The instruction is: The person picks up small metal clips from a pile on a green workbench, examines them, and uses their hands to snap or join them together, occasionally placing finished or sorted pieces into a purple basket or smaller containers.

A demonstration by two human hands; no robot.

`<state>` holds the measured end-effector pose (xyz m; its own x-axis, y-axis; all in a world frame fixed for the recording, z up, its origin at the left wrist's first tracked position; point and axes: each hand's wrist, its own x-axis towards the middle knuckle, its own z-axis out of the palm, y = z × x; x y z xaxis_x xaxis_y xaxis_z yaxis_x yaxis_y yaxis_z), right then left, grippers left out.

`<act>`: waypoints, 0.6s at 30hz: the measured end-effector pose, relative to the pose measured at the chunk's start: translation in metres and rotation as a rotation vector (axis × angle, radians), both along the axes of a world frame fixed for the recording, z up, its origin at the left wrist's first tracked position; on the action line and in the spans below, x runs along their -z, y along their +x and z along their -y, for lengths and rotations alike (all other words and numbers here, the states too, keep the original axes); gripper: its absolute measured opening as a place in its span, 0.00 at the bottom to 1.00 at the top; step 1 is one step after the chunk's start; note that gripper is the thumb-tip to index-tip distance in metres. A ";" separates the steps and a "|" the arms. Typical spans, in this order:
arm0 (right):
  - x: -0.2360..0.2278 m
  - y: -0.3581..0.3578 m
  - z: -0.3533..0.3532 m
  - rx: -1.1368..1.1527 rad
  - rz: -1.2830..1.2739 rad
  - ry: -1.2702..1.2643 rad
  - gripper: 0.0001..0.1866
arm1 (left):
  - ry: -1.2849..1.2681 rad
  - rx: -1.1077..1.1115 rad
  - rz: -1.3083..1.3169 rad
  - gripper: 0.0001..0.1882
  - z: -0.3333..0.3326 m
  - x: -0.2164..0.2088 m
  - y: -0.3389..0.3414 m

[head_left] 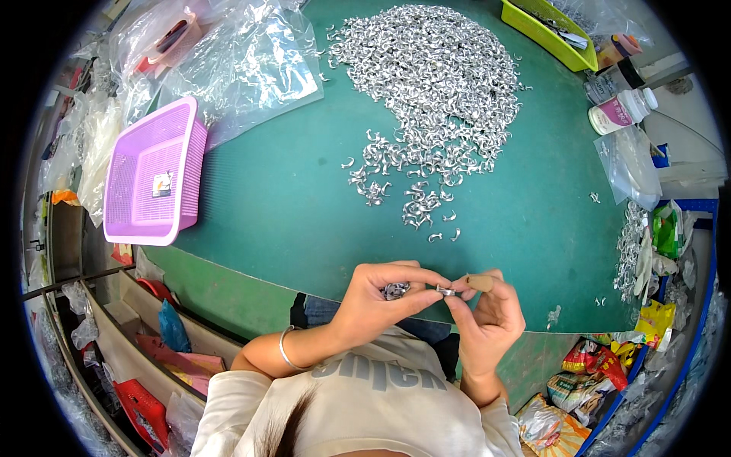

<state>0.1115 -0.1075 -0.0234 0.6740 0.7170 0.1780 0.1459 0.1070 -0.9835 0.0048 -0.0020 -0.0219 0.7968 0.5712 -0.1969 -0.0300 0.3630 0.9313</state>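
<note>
Both hands meet over the near edge of the green table. My left hand point(381, 295) is closed around several small silver metal pieces point(396, 290) in its palm. Between its thumb and forefinger it pinches one small curved metal piece point(446, 291). The fingertips of my right hand point(491, 308) close on the other side of that same piece. A tan finger cover point(480, 283) is on one right finger. Beyond the hands lies a large pile of curved silver metal pieces point(434, 76), with a few loose ones scattered at its near end.
A purple plastic basket point(190, 167) stands at the left with a small card inside. Clear plastic bags point(259, 76) lie behind it. At the far right are a yellow-green tray point(548, 34) and a white bottle point(620, 112). Another small metal heap point(630, 247) lies by the right edge.
</note>
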 end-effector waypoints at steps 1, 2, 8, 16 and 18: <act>-0.001 0.000 -0.001 0.010 0.058 -0.007 0.15 | 0.008 -0.002 0.000 0.07 0.000 -0.001 0.000; -0.002 0.000 -0.001 0.020 0.115 -0.013 0.15 | 0.019 -0.007 0.003 0.07 0.000 0.000 0.000; 0.000 -0.002 -0.001 0.025 0.037 0.029 0.15 | 0.038 -0.037 0.025 0.07 0.003 0.000 -0.001; 0.009 0.006 -0.004 0.127 -0.147 -0.024 0.11 | -0.959 0.153 0.175 0.06 -0.010 0.019 -0.004; 0.018 0.024 -0.009 0.242 -0.069 -0.141 0.08 | -0.976 0.095 0.147 0.07 -0.009 0.020 -0.001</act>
